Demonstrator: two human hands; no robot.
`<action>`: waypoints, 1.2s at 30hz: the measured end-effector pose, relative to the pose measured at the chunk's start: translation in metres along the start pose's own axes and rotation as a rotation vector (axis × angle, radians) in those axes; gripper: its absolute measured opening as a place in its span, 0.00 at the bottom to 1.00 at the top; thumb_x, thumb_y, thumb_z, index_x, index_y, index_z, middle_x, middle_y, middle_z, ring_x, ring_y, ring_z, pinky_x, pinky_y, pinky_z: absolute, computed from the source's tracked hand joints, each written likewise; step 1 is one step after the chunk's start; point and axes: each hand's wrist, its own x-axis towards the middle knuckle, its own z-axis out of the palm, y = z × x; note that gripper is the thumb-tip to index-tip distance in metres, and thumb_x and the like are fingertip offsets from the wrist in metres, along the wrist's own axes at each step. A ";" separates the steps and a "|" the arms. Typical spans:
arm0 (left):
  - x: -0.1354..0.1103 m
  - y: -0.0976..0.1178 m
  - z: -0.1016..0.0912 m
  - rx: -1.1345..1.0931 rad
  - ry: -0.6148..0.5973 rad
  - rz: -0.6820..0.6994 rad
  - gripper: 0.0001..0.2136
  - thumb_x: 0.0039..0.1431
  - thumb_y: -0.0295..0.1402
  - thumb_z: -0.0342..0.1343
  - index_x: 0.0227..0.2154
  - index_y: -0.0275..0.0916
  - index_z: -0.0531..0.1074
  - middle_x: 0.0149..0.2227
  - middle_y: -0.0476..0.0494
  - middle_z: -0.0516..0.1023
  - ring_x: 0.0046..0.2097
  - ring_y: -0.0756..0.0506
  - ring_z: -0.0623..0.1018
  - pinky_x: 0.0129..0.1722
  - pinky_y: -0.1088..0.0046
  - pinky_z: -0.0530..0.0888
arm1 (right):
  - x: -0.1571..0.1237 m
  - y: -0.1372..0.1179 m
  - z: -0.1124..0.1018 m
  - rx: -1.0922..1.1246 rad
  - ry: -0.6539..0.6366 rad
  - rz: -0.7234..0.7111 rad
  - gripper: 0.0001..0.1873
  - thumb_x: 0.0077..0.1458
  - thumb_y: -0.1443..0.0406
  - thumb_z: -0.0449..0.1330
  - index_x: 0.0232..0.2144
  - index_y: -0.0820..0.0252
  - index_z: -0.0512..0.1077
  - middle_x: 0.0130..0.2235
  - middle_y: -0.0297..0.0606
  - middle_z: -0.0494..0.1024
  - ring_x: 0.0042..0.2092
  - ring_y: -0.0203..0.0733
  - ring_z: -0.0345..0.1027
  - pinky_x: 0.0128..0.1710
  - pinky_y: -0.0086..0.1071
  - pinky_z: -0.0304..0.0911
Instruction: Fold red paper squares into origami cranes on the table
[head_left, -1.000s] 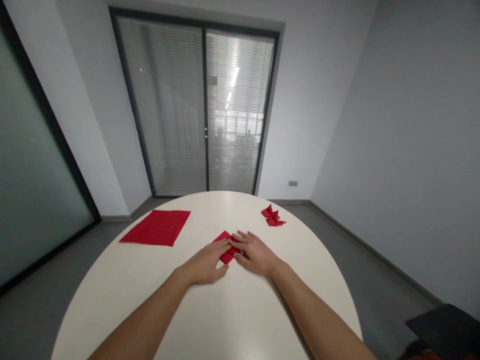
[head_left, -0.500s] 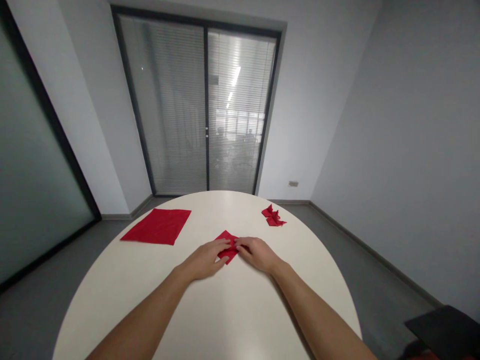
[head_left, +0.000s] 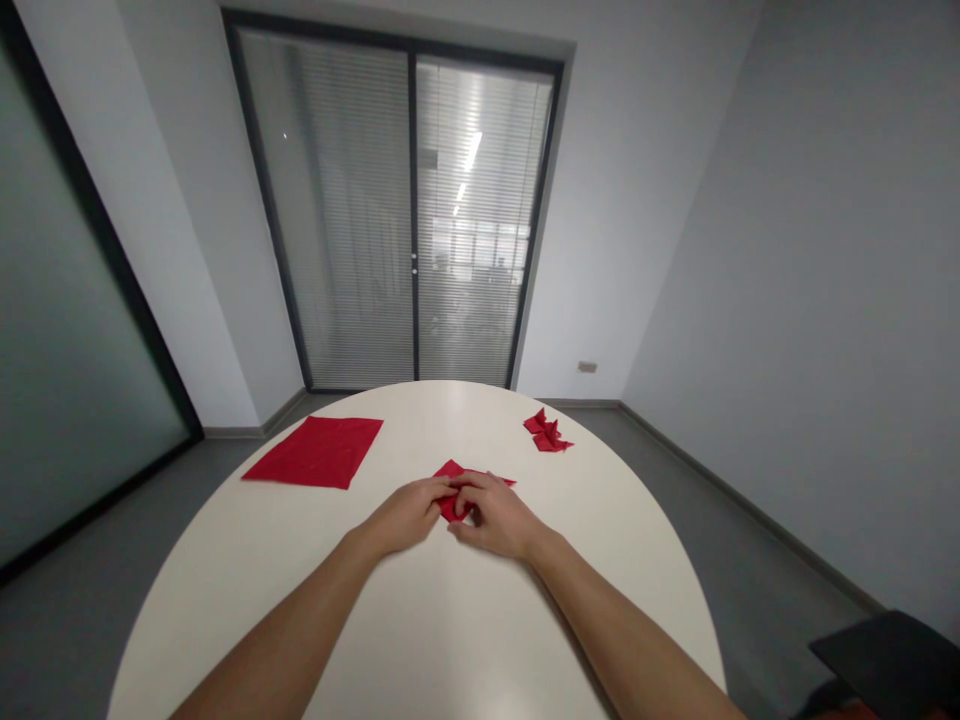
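Note:
A small folded piece of red paper (head_left: 451, 468) lies on the table between my hands, with one pointed flap sticking out to the right past my right hand. My left hand (head_left: 407, 514) grips its left side, fingers pressed onto it. My right hand (head_left: 504, 516) has its fingers curled over the middle and right side, thumb lower down near the front corner. Both sets of fingertips meet over the paper and hide much of its folds.
On the left of the round white table (head_left: 420, 620) lies a flat red sheet (head_left: 319, 453). At the far right edge sit small folded red pieces (head_left: 549, 435) with upright points. A black object (head_left: 892, 650) stands beyond the table at lower right.
My right hand has shifted left and curled over the paper, closer to my left hand. A pointed red flap now shows to its right.

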 end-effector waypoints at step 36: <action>0.022 0.007 0.019 -0.389 0.540 -0.253 0.11 0.59 0.40 0.57 0.38 0.38 0.75 0.38 0.42 0.82 0.41 0.43 0.81 0.43 0.68 0.75 | -0.004 0.043 -0.040 0.422 0.195 0.428 0.20 0.53 0.51 0.64 0.31 0.65 0.78 0.28 0.37 0.78 0.30 0.39 0.67 0.30 0.30 0.59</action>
